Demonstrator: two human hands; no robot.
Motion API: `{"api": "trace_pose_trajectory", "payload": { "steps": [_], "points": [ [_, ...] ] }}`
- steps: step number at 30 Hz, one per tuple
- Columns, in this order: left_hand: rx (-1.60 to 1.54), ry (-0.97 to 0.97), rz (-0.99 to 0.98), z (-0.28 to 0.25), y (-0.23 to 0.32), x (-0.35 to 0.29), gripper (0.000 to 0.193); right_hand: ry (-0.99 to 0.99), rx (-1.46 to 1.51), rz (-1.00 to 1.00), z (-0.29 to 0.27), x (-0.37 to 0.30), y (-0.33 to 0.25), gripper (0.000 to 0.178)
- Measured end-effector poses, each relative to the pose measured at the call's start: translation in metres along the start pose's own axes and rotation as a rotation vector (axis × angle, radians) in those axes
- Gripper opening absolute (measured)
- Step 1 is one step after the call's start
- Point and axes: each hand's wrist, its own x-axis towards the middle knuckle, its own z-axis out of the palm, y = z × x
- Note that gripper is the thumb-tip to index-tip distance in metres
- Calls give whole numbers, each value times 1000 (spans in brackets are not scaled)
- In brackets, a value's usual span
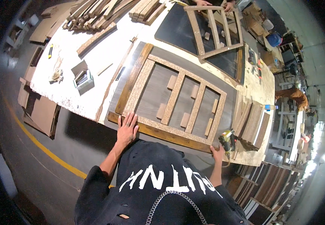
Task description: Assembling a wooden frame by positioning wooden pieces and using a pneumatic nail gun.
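Observation:
A flat frame of speckled chipboard strips (171,96) with two inner bars lies on a grey board (111,104). Dark-stained wooden rails line its left side (138,73) and its near edge (170,137). My left hand (128,129) rests with spread fingers on the near left corner, across the frame and the near rail. At the near right corner, my right hand (217,153) holds the end of the near rail between thumb and fingers; some fingers are hidden. Right beside it is a nail gun (227,141). Small wooden blocks (194,91) sit against the inner bars.
Across the table, another person's hands (203,3) hold a similar frame (214,32) over a dark panel. Stacked strips (250,122) lie at right, more strips (95,15) at far left. A small open box (82,78) and a yellow-handled cutter (50,51) lie at left.

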Motion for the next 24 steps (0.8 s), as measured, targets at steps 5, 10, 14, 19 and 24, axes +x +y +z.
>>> {"api": "trace_pose_trajectory", "payload": {
  "steps": [5, 10, 14, 19, 24],
  "points": [
    [-7, -42, -21, -1, 0, -3, 58, -32, -14, 60, 0, -1, 1, 85],
    [-37, 144, -44, 3, 1, 7, 58, -8, -48, 34, 10, 3, 12, 89],
    [53, 124, -55, 5, -3, 15, 60, -194, 25, 134, 12, 8, 21, 97],
    [42, 25, -57, 4, -6, 5, 63, -200, 20, 119, 11, 6, 17, 98],
    [33, -5, -56, -1, -6, 4, 61, -71, -76, 108, 9, -5, 5, 95]
  ]
}}
